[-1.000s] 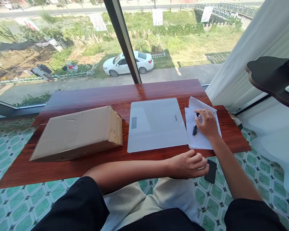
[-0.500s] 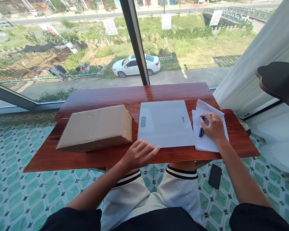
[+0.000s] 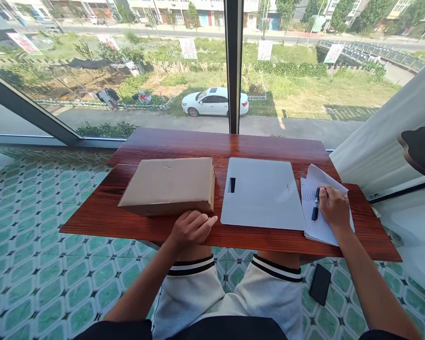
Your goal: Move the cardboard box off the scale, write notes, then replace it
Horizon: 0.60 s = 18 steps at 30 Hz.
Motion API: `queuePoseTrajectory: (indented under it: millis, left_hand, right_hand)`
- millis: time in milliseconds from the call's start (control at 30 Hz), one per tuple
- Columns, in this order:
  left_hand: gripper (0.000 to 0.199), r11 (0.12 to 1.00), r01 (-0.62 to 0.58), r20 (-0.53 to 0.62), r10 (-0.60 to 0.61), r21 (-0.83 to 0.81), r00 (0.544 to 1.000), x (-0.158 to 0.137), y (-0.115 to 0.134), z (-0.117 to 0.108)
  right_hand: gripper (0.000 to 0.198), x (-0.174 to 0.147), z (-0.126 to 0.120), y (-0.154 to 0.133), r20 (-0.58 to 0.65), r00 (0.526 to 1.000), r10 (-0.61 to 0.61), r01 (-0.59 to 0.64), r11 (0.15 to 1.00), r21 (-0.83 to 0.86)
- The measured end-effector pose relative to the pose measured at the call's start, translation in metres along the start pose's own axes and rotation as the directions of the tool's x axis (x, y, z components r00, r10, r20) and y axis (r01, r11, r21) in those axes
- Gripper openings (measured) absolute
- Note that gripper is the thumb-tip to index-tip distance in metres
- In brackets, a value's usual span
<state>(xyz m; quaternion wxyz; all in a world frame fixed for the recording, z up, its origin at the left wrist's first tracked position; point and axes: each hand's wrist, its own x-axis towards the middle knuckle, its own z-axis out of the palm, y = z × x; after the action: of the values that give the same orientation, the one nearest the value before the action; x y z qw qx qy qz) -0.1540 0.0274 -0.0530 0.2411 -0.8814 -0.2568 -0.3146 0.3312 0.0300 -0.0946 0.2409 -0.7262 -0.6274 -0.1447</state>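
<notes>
The right hand has its fingers closed around a black pen, tip on the papers at the table's right end. The left hand lies loosely open on the table edge, fingertips just below the cardboard box. A white scale lies between box and papers.

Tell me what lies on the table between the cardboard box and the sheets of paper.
In the head view, a flat white scale lies between the cardboard box and the sheets of paper, on the red-brown table.
</notes>
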Motion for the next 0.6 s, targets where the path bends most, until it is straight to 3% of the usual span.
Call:
queuePoseTrajectory:
  millis: [200,400,500,600]
  left_hand:
    - [0.025,0.999,0.020,-0.031,-0.022,-0.039,0.999,-0.005,0.003,0.002]
    - [0.024,0.998,0.002,-0.068,-0.006,-0.063,0.998,-0.006,0.003,-0.003]
    - [0.023,0.998,0.025,-0.121,-0.032,-0.061,0.992,-0.007,0.000,-0.008]
    - [0.024,0.995,0.085,-0.159,-0.092,-0.049,0.983,-0.010,-0.006,-0.014]
  right_hand:
    - [0.044,0.001,-0.005,-0.001,-0.003,1.000,-0.017,0.017,0.995,-0.102]
    - [0.045,0.013,-0.015,-0.003,0.126,0.990,0.070,-0.063,0.996,-0.062]
    - [0.046,0.018,-0.028,-0.028,0.055,0.998,0.026,-0.027,0.999,0.019]
    - [0.046,0.022,-0.042,-0.074,-0.047,0.999,-0.018,0.026,0.987,0.161]
